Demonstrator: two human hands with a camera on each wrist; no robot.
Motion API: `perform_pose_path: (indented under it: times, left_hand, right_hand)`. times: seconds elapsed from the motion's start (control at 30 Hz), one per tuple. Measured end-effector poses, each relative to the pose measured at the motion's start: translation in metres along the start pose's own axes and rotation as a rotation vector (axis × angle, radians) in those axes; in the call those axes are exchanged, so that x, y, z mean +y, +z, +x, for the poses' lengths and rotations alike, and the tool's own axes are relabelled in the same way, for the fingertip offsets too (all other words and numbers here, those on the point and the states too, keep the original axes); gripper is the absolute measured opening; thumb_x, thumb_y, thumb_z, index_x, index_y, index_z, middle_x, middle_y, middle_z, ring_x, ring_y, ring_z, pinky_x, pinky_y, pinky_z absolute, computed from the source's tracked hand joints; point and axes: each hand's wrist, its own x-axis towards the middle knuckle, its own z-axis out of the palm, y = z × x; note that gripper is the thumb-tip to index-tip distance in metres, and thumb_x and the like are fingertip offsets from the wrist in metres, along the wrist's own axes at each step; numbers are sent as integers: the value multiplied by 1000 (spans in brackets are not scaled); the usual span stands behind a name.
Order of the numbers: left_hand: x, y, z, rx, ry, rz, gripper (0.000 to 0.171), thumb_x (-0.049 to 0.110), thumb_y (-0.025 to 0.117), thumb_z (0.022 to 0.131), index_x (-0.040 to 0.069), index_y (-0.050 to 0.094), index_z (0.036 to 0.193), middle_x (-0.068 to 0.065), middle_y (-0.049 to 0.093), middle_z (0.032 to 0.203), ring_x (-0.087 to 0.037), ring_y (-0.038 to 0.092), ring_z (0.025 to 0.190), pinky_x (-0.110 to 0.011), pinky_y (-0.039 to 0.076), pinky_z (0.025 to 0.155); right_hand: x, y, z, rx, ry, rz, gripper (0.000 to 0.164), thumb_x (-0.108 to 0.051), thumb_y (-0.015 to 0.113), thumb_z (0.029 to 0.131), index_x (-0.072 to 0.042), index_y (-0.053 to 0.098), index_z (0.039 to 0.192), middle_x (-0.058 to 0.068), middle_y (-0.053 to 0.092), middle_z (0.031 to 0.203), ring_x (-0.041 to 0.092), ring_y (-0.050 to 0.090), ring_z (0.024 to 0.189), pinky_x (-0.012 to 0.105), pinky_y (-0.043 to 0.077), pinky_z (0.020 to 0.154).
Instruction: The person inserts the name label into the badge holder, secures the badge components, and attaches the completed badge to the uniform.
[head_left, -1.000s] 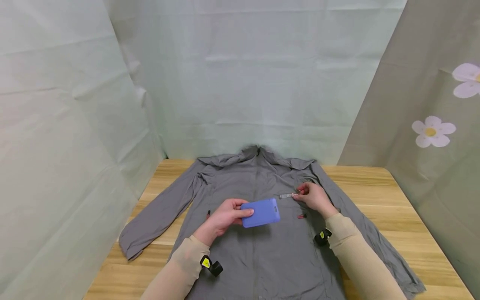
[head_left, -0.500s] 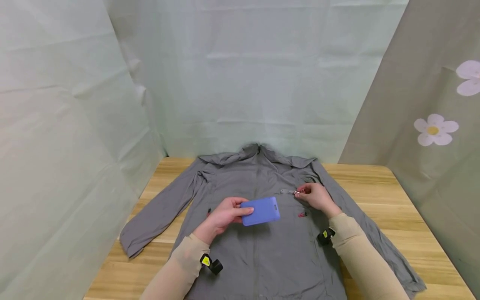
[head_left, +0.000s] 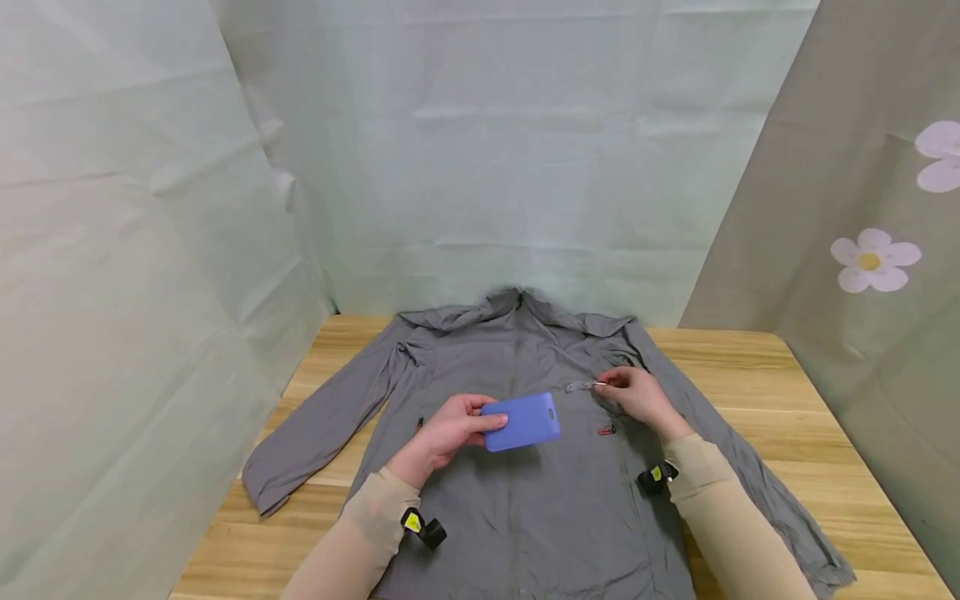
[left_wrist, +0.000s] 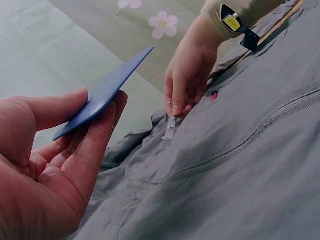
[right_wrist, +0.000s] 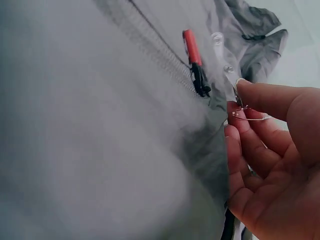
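Observation:
In the head view my left hand (head_left: 448,427) pinches a blue badge holder (head_left: 528,422) by its left end, thumb on top, above the middle of a grey jacket (head_left: 570,525). Its slotted end points right. Edge-on, the badge holder (left_wrist: 107,92) looks thin in the left wrist view. My right hand (head_left: 636,395) pinches a small metal badge clip with a clear strap (head_left: 579,387) over the jacket's right chest. A thin metal wire (right_wrist: 250,118) shows between its fingers (right_wrist: 262,95) in the right wrist view. The clip's exact shape is partly hidden by the fingertips.
The jacket lies spread on a wooden table (head_left: 735,375), collar at the back, one sleeve (head_left: 322,425) out to the left. A red and black zipper pull (head_left: 607,430) lies below my right hand. Pale cloth (head_left: 510,167) hangs behind the table.
Both hands stay nearly in place. My right hand's fingers have shifted a little on the clip, and the clear strap has turned slightly.

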Motion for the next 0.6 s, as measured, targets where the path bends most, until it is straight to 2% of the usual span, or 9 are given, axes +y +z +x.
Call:
perform_pose_path:
  times: [0.37, 0.6]
  left_hand:
    - [2, 1, 1, 11, 4, 3, 28, 9, 74, 102, -10, 69, 122, -6, 76, 97, -13, 73, 79, -27, 61, 73]
    - [2, 2, 1, 16, 7, -9, 28, 8, 73, 102, -10, 69, 123, -5, 77, 95, -12, 74, 78, -27, 61, 73]
  right_hand:
    - [5, -2, -8, 38, -9, 108, 29, -21, 74, 103, 2, 74, 121, 14, 75, 112, 20, 65, 96, 33, 52, 78]
    - [5, -3, -19, 57, 42, 197, 34, -26, 74, 104, 2, 73, 125, 12, 74, 116, 14, 65, 96, 26, 55, 80]
